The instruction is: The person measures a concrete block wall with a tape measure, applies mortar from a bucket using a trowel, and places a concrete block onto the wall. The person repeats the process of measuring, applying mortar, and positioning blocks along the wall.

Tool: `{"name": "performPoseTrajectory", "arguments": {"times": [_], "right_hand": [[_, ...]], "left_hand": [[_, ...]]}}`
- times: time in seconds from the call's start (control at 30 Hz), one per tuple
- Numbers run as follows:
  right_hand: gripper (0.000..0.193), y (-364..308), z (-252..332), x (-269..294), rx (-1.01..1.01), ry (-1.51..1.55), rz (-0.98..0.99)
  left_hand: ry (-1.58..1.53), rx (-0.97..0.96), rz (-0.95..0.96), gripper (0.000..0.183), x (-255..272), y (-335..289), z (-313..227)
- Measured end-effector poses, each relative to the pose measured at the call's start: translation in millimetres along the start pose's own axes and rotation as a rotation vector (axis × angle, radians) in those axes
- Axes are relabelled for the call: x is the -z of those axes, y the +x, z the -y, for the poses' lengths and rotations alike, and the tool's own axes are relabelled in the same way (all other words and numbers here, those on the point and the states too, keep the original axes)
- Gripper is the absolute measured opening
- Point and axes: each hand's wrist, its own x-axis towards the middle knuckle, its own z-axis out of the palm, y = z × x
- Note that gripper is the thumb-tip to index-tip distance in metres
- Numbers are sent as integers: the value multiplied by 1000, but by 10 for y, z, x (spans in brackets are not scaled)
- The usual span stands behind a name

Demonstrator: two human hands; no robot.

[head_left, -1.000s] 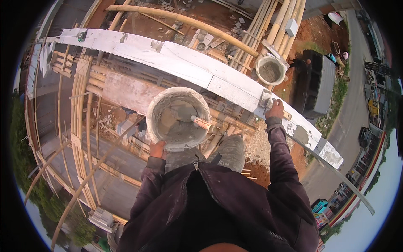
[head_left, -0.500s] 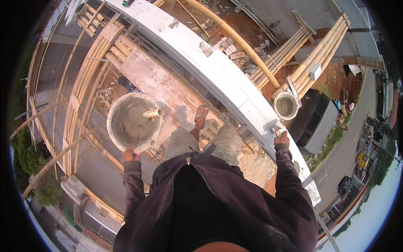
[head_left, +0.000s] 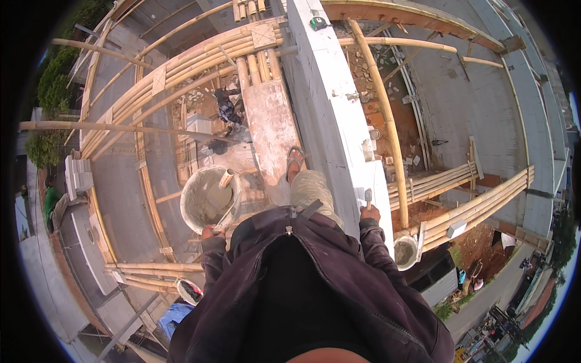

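Observation:
My left hand [head_left: 213, 232] is closed on the near rim of a round bucket [head_left: 187, 209]. Grey wet mortar [head_left: 213, 204] fills part of it, and a pale, tube-like handle [head_left: 226, 178] sticks out. My right hand [head_left: 370, 214] is wrapped round the handle of a small trowel [head_left: 368, 196], over the top of the white block wall [head_left: 348, 130]. The trowel's blade is hardly visible from here. My sandalled foot [head_left: 295, 162] rests on a dusty plank platform [head_left: 269, 115] beside the wall.
A second mortar bucket [head_left: 405, 251] stands right of the wall by bamboo poles [head_left: 484, 209]. A green tape measure [head_left: 318, 23] lies on the wall top. Bamboo scaffolding [head_left: 175, 60] spans the left. One person [head_left: 227, 109] is below; another in green [head_left: 53, 206] is at far left.
My view and body have turned left, so the wall now runs nearly straight ahead. Both hands keep their holds; the bucket and trowel remain in them.

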Motion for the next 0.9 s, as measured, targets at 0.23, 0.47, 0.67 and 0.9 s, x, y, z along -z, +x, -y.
{"name": "performPoseTrajectory", "arguments": {"times": [0.23,0.47,0.67,0.9], "right_hand": [[29,438,718,219,6,-83,39],[34,1214,1866,423,108,-291,-38],[34,2124,3721,333,323,-76,27],[38,2953,5841,-104,479,-124,117]], "left_hand": [[1553,-380,105,31,-170,80,-171],[1464,-745,-224,38,-797,193,-287],[1249,-803,-190,34,-1750,631,-609],[1327,-854,-249,40,-3353,1351,-1245]]}}
